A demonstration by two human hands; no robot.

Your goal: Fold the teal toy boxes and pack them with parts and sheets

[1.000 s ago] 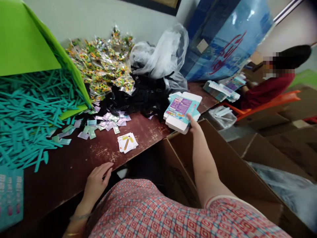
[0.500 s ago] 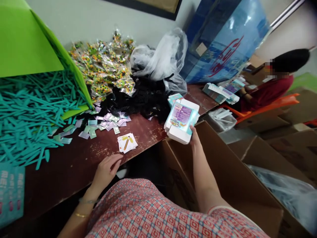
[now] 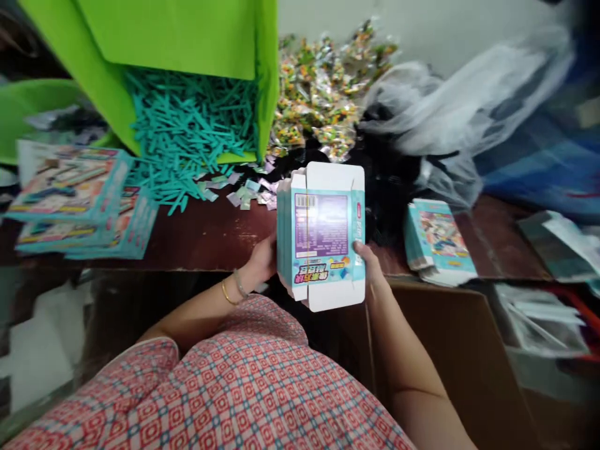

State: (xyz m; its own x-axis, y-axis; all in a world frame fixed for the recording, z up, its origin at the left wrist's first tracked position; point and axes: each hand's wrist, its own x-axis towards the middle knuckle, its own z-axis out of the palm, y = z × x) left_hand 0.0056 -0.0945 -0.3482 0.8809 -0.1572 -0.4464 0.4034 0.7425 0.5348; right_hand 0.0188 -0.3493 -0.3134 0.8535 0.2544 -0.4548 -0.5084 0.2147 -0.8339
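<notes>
Between my hands I see a teal and white carton (image 3: 323, 234) with a purple panel. Beyond my left hand (image 3: 262, 261), teal sticks (image 3: 187, 131) spill from a bright green box (image 3: 178, 37). My dress (image 3: 244, 387) below is red-checked.

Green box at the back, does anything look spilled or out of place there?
Yes. The green box lies tipped on its side, and teal sticks have spilled out of its mouth onto the table. Small paper slips lie scattered just past them.
</notes>
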